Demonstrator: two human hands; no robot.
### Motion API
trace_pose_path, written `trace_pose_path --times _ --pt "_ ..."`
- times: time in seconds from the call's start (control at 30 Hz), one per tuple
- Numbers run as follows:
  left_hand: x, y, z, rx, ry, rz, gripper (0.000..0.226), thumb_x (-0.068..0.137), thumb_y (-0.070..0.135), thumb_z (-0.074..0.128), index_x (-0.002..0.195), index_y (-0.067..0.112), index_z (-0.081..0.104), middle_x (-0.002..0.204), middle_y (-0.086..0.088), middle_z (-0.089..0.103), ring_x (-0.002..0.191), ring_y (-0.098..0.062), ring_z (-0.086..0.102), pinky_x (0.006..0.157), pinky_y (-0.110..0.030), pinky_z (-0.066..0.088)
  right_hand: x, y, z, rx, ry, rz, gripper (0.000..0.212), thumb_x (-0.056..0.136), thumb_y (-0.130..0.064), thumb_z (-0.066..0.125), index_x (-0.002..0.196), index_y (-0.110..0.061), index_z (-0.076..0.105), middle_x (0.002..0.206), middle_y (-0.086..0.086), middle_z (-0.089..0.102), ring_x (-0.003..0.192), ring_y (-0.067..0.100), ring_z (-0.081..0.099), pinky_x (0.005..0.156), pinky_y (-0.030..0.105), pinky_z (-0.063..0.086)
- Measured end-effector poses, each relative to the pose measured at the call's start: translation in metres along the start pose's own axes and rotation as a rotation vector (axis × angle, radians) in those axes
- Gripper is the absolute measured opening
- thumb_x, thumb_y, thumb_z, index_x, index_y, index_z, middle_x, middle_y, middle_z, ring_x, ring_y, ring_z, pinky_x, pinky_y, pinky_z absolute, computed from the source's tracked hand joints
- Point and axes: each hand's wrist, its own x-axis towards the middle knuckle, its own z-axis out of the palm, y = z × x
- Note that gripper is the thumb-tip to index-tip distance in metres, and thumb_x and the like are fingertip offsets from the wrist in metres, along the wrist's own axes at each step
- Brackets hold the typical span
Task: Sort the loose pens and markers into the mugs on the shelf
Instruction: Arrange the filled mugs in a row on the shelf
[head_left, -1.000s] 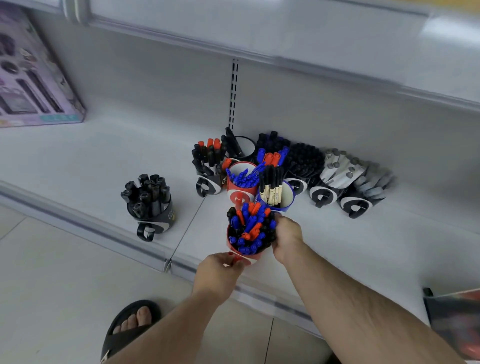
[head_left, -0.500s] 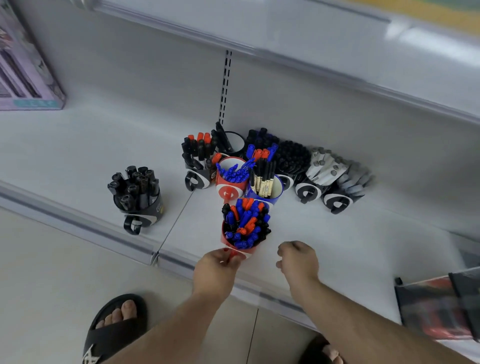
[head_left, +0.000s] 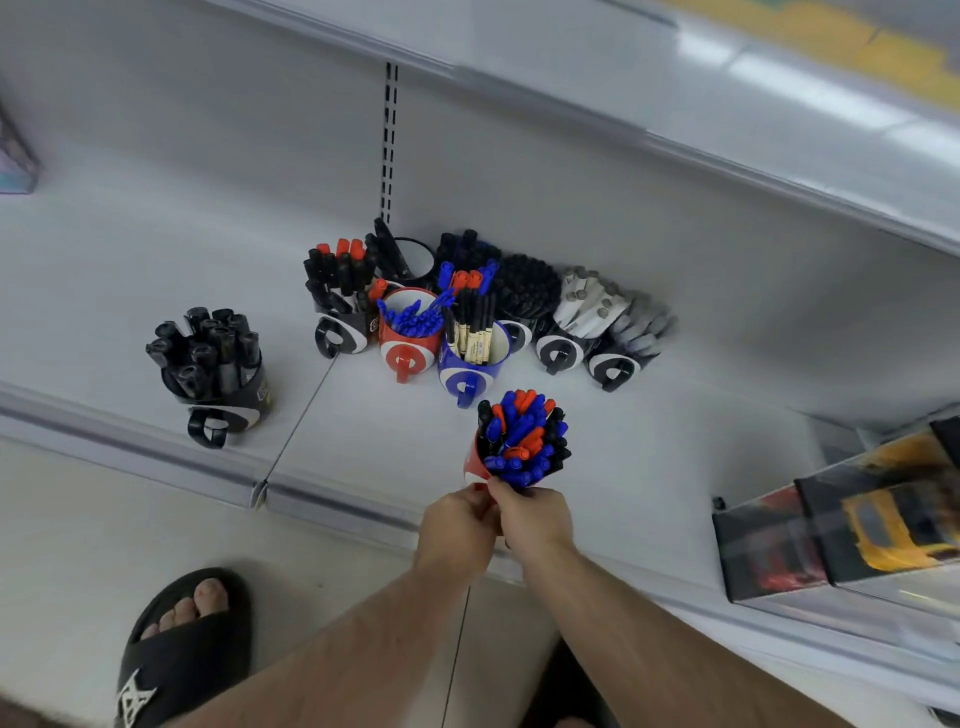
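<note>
A red mug (head_left: 474, 465) packed with mixed blue, red and black markers (head_left: 524, 439) stands near the front of the white shelf (head_left: 623, 457). My left hand (head_left: 457, 535) grips its near side at the handle. My right hand (head_left: 535, 519) closes on the mug's near edge beside the left. Behind stand a red mug of blue pens (head_left: 408, 338), a blue mug of black-capped pens (head_left: 475, 353), and several black mugs (head_left: 343, 322) of markers. A lone black mug (head_left: 218, 384) full of black markers sits to the left.
The shelf's front rail (head_left: 337, 499) runs below my hands. Boxed toy cars (head_left: 857, 525) sit at the right. An upper shelf (head_left: 675, 104) overhangs. My sandalled foot (head_left: 192, 634) is on the tiled floor.
My right hand, off the mug half a second ago, has come back to its near edge. The mug sits further right of the group than before; the camera has also shifted.
</note>
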Motion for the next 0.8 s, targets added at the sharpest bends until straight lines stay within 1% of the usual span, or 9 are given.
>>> trace_pose_path --times 0.1,0.17,0.2,0.3,0.4,0.53,0.6,0.67,0.8 --pt "0.002 0.000 -0.008 0.031 -0.068 -0.003 0.022 0.094 0.017 0.054 0.103 0.020 0.074 0.090 0.004 0.074 0.080 -0.011 0.066 0.068 -0.016 0.048 0.004 0.002 0.002 -0.017 -0.033 -0.016 0.019 0.083 -0.030 0.068 0.069 -0.017 0.071 0.072 0.004 0.072 0.076 0.024 0.069 0.074 0.040 0.059" --pt "0.001 0.001 -0.018 -0.002 -0.024 -0.039 0.033 0.091 0.008 0.050 0.106 0.023 0.075 0.090 0.008 0.071 0.071 -0.002 0.061 0.060 -0.008 0.045 0.006 0.006 0.005 -0.038 -0.070 -0.038 0.015 0.084 -0.026 0.067 0.075 -0.017 0.076 0.072 0.002 0.074 0.077 0.024 0.071 0.077 0.042 0.059" --pt "0.002 0.000 -0.022 -0.012 0.025 -0.064 0.037 0.090 0.005 0.048 0.111 0.023 0.074 0.097 0.007 0.070 0.073 -0.002 0.059 0.062 -0.007 0.043 0.006 0.007 0.005 -0.067 -0.065 -0.058 0.017 0.086 -0.026 0.066 0.077 -0.015 0.077 0.072 0.003 0.073 0.076 0.024 0.071 0.077 0.041 0.059" --pt "0.006 -0.003 -0.032 -0.031 0.160 -0.123 0.041 0.090 0.004 0.046 0.119 0.020 0.070 0.123 0.002 0.067 0.085 -0.009 0.057 0.076 -0.013 0.043 0.011 0.009 0.003 -0.120 0.007 -0.108 0.024 0.092 -0.025 0.059 0.078 -0.015 0.076 0.075 0.003 0.073 0.077 0.023 0.068 0.072 0.038 0.057" --pt "0.012 -0.004 -0.039 -0.081 0.214 -0.135 0.038 0.093 0.005 0.046 0.117 0.022 0.071 0.117 0.004 0.067 0.072 -0.011 0.059 0.065 -0.015 0.048 0.022 0.001 -0.007 -0.112 0.073 -0.101 0.030 0.095 -0.027 0.056 0.073 -0.016 0.073 0.080 0.003 0.073 0.077 0.022 0.067 0.067 0.031 0.051" --pt "0.017 -0.005 -0.047 -0.112 0.273 -0.127 0.037 0.094 0.005 0.045 0.114 0.022 0.071 0.126 0.008 0.064 0.083 -0.011 0.061 0.073 -0.016 0.051 0.049 -0.015 -0.014 -0.140 0.124 -0.125 0.030 0.095 -0.027 0.057 0.074 -0.013 0.073 0.081 0.005 0.073 0.079 0.023 0.067 0.070 0.035 0.053" --pt "0.020 -0.009 -0.051 -0.106 0.297 -0.140 0.038 0.095 0.006 0.044 0.116 0.022 0.071 0.124 0.008 0.065 0.081 -0.005 0.061 0.071 -0.012 0.049 0.064 -0.024 -0.015 -0.155 0.149 -0.136 0.029 0.094 -0.027 0.057 0.075 -0.012 0.073 0.082 0.006 0.073 0.081 0.026 0.067 0.072 0.037 0.055" --pt "0.023 -0.012 -0.055 -0.117 0.318 -0.164 0.038 0.094 0.007 0.045 0.116 0.024 0.071 0.115 0.010 0.066 0.070 0.000 0.058 0.057 -0.008 0.043 0.076 -0.032 -0.014 -0.171 0.157 -0.153 0.029 0.094 -0.027 0.057 0.075 -0.011 0.073 0.082 0.007 0.073 0.083 0.028 0.067 0.075 0.038 0.055" --pt "0.029 -0.018 -0.063 -0.136 0.344 -0.206 0.039 0.092 0.007 0.044 0.116 0.026 0.069 0.094 0.015 0.063 0.063 -0.002 0.058 0.045 -0.008 0.041 0.094 -0.045 -0.005 -0.183 0.153 -0.146 0.029 0.094 -0.028 0.055 0.083 -0.010 0.075 0.086 0.008 0.073 0.085 0.029 0.067 0.078 0.040 0.056"
